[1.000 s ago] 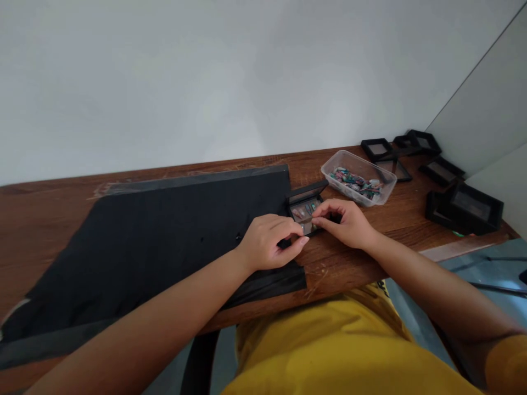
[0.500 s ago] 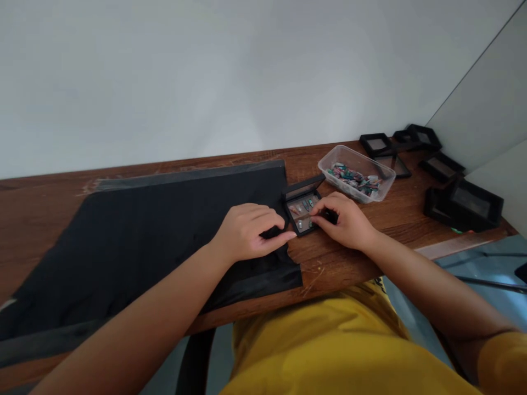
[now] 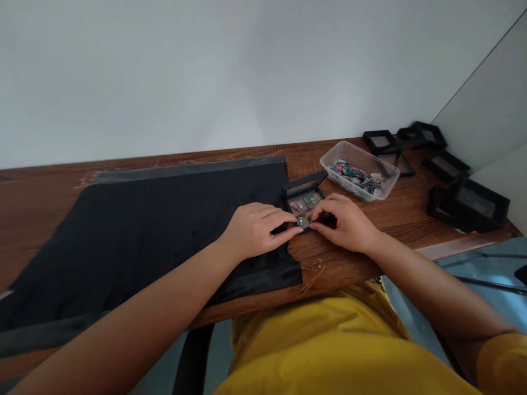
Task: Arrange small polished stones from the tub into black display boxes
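A small black case stands with its lid raised on the wooden table, beside the right edge of a black cloth. Several small colourful pieces lie inside it. At the case's front left corner is my left hand, its thumb and forefinger apart and close to a small silvery piece. My right hand reaches over the case's front right part, thumb and forefinger pinched together; whatever is between the fingertips is too small to make out.
The black cloth covers much of the table. Behind my right hand is a clear plastic tub of colourful pieces. Several black cases lie at the right, some stacked. A pale wall rises behind the table.
My left hand has moved right, its fingertips now over the case's front left corner. My right fingertips have shifted slightly towards the case's front edge. The view has tilted a little.
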{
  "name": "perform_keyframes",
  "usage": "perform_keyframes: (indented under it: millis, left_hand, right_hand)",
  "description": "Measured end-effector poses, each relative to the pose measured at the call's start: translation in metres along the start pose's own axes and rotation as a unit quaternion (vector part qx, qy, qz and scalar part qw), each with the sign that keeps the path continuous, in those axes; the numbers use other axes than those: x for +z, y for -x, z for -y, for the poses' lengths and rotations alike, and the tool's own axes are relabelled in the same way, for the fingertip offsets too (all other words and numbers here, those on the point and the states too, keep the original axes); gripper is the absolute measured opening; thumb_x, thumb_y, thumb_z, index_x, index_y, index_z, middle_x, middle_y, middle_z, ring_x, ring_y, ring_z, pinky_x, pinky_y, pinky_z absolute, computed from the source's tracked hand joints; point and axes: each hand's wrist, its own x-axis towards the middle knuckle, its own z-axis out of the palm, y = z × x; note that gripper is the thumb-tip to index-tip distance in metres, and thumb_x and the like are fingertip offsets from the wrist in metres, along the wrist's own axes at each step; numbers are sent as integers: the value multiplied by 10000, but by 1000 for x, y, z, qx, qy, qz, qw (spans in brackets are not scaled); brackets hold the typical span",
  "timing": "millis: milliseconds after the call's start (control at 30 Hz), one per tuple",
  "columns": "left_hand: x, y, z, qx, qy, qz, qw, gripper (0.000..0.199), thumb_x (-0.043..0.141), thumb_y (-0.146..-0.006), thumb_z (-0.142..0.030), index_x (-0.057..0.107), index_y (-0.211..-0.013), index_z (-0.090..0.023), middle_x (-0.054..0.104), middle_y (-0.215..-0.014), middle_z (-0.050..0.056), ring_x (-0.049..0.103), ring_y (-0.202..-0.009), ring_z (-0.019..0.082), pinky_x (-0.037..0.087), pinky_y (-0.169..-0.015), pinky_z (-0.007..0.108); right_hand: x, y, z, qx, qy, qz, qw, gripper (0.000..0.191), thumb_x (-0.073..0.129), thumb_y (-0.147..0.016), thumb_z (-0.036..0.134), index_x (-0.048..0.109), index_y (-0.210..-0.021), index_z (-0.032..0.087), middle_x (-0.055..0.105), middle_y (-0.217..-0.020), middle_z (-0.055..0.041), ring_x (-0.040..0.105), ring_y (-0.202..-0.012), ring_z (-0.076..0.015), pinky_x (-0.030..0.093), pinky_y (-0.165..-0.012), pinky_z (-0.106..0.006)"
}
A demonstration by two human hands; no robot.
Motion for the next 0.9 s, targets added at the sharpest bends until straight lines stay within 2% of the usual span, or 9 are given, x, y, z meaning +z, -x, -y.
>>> perform_keyframes:
  millis: [133, 233, 333, 500, 667, 900]
  left_hand:
    - [4, 3, 1, -47, -12, 56, 997, 398, 558, -1054, -499, 783, -1041, -172, 805, -819, 46, 746, -691, 186, 535, -653, 282]
    - [6, 4, 1, -68, -11, 81, 994, 448, 519, -1064, -516, 789, -1096, -161, 811, -843, 63, 758, -720, 206, 545, -656, 295]
    - [6, 4, 1, -57, 12, 80, 995, 372, 545, -1064, -445, 809, -1057, -183, 816, -848, 50, 751, -710, 191, 538, -648, 283]
    - [4, 3, 0, -42, 43, 50, 997, 298, 593, -1048, -384, 826, -962, -218, 782, -729, 7, 710, -632, 148, 519, -632, 252]
    - [7, 2, -1, -36, 45, 56, 997, 290, 584, -1051, -351, 829, -1008, -202, 777, -718, 13, 714, -612, 152, 525, -615, 262]
    - [10, 3, -1, -60, 48, 64, 995, 295, 584, -1046, -396, 831, -1041, -234, 830, -846, 16, 760, -682, 170, 553, -644, 266]
  right_hand:
    - [-3, -1, 0, 7, 6, 4, 1000, 66, 746, -889, 208, 698, -934, 212, 768, -931, -49, 660, -930, -236, 486, -874, -373]
    - [-6, -1, 1, 14, 13, -1, 1000, 88, 754, -884, 225, 706, -957, 212, 768, -950, -54, 668, -945, -238, 491, -887, -375]
    - [-7, 0, 2, 21, 16, -1, 1000, 85, 747, -883, 232, 701, -951, 211, 763, -938, -53, 664, -933, -236, 491, -887, -379]
    - [-4, 0, 5, 17, 4, 2, 1000, 64, 727, -877, 198, 666, -890, 212, 759, -905, -38, 649, -903, -223, 477, -867, -366]
    - [0, -1, 6, 27, 5, 4, 1000, 84, 718, -874, 178, 648, -881, 223, 758, -902, -27, 653, -918, -231, 460, -875, -376]
    - [1, 0, 6, 37, -15, -3, 999, 107, 718, -878, 180, 662, -955, 231, 757, -944, -26, 662, -938, -231, 464, -903, -390]
